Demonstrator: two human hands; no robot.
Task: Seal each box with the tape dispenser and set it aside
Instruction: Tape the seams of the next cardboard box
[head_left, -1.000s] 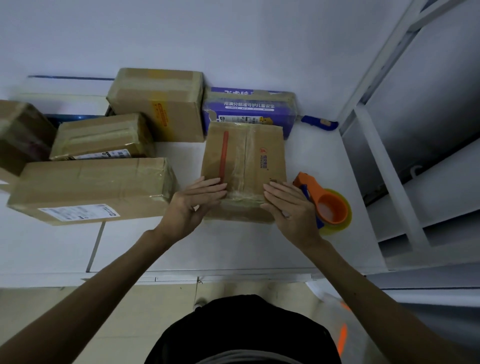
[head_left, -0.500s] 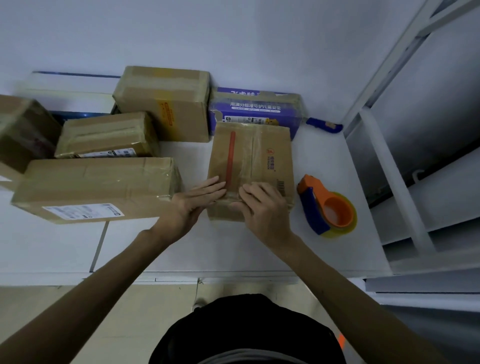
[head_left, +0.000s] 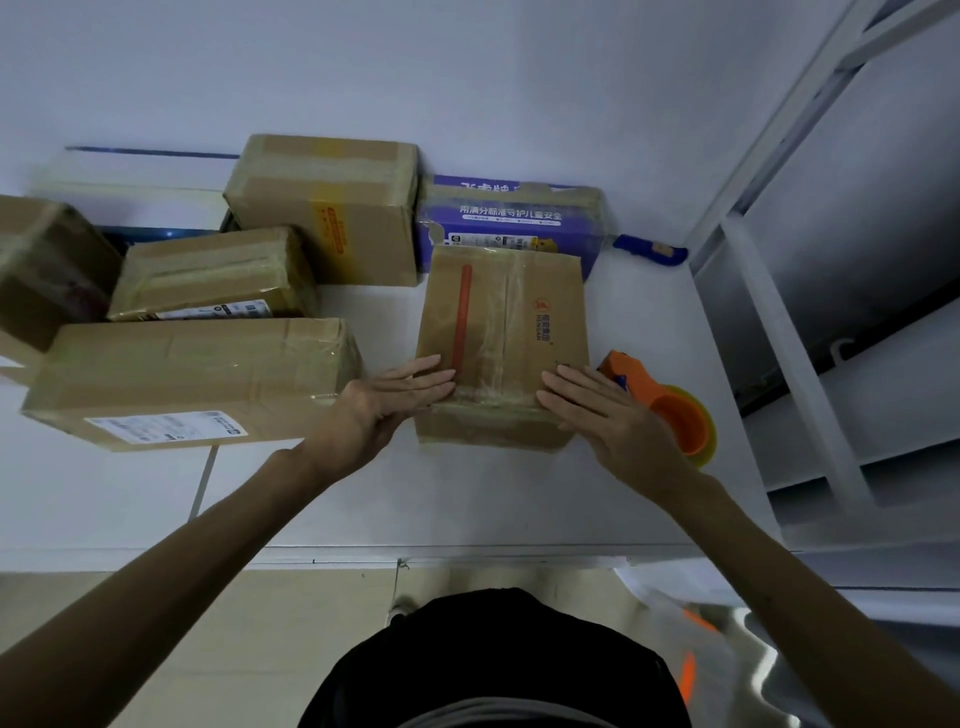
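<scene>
On the white table (head_left: 467, 499), both flat, straight-fingered hands, left hand (head_left: 382, 408) and right hand (head_left: 605, 415), press the near edge of the taped brown cardboard box (head_left: 506, 332), the orange tape dispenser (head_left: 670, 410) just beside it.

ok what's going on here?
A person is taping boxes at a white table. The left hand and right hand lie flat on the near end of the red-striped box, apparently smoothing clear tape over its edge. The tape dispenser sits unheld on the table, just right of the right hand. Other taped boxes sit to the left and behind.
</scene>
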